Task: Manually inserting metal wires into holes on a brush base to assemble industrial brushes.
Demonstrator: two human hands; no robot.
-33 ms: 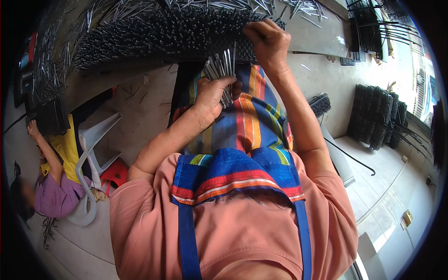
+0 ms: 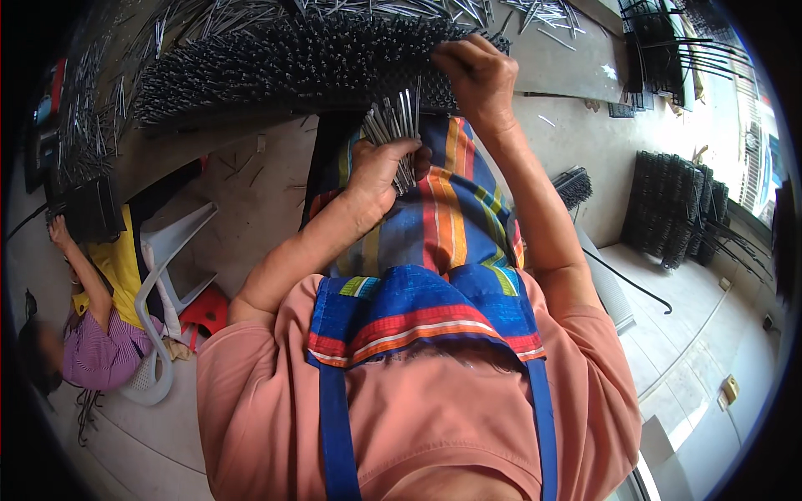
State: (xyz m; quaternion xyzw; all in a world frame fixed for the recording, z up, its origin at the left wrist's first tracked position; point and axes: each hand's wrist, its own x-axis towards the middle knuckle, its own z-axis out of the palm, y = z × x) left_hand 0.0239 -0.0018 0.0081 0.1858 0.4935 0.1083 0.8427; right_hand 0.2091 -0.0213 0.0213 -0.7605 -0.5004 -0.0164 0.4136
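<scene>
My left hand (image 2: 375,174) is closed round a bundle of thin metal rods (image 2: 391,121), held above my lap with their ends fanning upward. One rod at the bundle's right side stands higher than the others. My right hand (image 2: 478,73) is raised at the right end of a long black rack (image 2: 288,71) densely filled with upright dark rods. Its fingers are pinched together over the rack. Whatever lies between those fingertips is hidden. Below them, a strip of the rack along its near right edge shows small openings with no rods standing in them.
Loose metal rods (image 2: 543,17) lie scattered across the table (image 2: 576,79) behind the rack. Stacked black racks (image 2: 668,204) stand on the floor at right. A co-worker (image 2: 104,346) sits at far left by a white plastic chair (image 2: 159,334), one hand at a black block.
</scene>
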